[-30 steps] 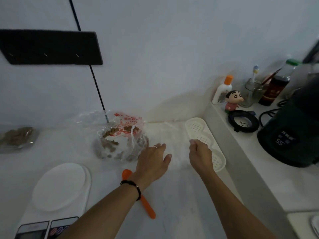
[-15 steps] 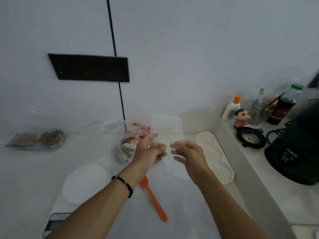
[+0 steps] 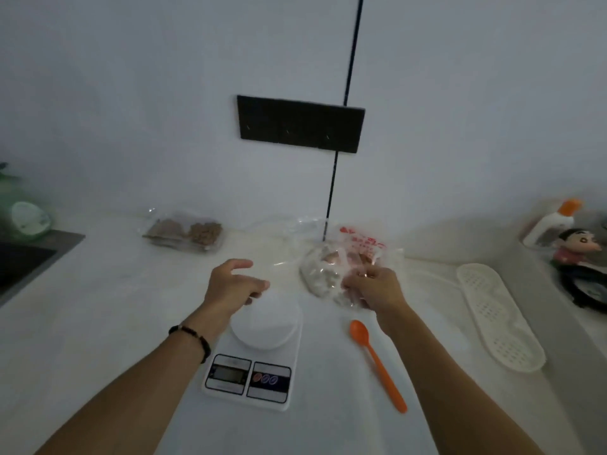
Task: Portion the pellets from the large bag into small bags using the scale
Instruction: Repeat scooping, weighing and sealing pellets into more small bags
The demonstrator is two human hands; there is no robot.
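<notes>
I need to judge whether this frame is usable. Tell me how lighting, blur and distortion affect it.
Head view: dim, bluish, underexposed light; the wall seam bends from wide-angle distortion. The left hand over the scale and the right hand at the large bag are soft with motion blur. The clear plastic gives faint glare, and the scale's display is unreadable. The orange spoon stays fairly sharp.

Bare surface (image 3: 108, 323) open left of the scale (image 3: 254, 359), orange spoon (image 3: 377, 364) lying just right of it, large pellet bag (image 3: 331, 270) behind-right, filled small bags (image 3: 185, 233) behind-left near the wall, white perforated tray (image 3: 499, 320) far right.
</notes>
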